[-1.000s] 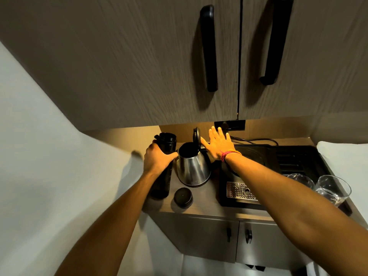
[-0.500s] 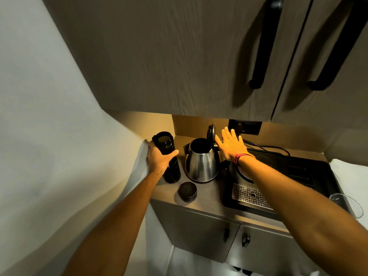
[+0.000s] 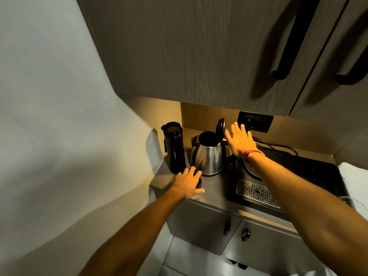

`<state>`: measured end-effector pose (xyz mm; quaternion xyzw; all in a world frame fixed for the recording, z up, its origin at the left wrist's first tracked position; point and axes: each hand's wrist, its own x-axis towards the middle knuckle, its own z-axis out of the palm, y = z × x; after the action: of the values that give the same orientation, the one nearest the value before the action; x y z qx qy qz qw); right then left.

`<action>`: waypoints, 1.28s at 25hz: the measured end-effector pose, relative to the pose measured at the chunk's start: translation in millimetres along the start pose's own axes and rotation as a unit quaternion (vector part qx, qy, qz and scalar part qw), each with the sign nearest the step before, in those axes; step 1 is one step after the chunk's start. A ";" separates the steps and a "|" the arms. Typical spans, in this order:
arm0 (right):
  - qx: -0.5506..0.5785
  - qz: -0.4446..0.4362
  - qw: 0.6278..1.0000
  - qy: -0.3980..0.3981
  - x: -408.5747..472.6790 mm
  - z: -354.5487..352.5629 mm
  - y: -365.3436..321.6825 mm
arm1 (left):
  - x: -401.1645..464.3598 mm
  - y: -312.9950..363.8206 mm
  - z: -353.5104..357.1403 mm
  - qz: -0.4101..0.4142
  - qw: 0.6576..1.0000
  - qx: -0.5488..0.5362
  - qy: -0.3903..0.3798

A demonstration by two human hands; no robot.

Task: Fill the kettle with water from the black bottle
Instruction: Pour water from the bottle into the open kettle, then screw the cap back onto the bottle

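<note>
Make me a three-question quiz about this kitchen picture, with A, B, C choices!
1. Where does the black bottle stand?
A. left of the kettle
B. on the drip tray
C. inside the cupboard

2. How many hands touch the bottle?
A. two
B. one
C. none

3. How is the kettle lid?
A. shut
C. flipped up
B. lying on the counter

Answers: 1 A, it stands beside the kettle, toward the wall. 2 C, the left hand is down over the bottle cap; the right hand is open by the lid. 3 C, it stands upright above the dark opening.

Left hand (image 3: 188, 184) lowered, fingers spread — right hand (image 3: 240, 139) flat.
</note>
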<state>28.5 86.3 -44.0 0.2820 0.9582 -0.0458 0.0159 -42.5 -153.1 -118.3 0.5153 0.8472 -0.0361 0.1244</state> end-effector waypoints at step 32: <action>0.040 0.009 0.999 -0.021 -4.1 -5.4 -5.7 | 28.2 -89.9 -151.4 -0.143 0.954 0.039 0.262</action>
<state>28.8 79.9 -37.9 0.2902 0.9524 -0.0903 0.0252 -160.4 -141.9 15.0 0.3844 0.9129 0.0495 -0.1282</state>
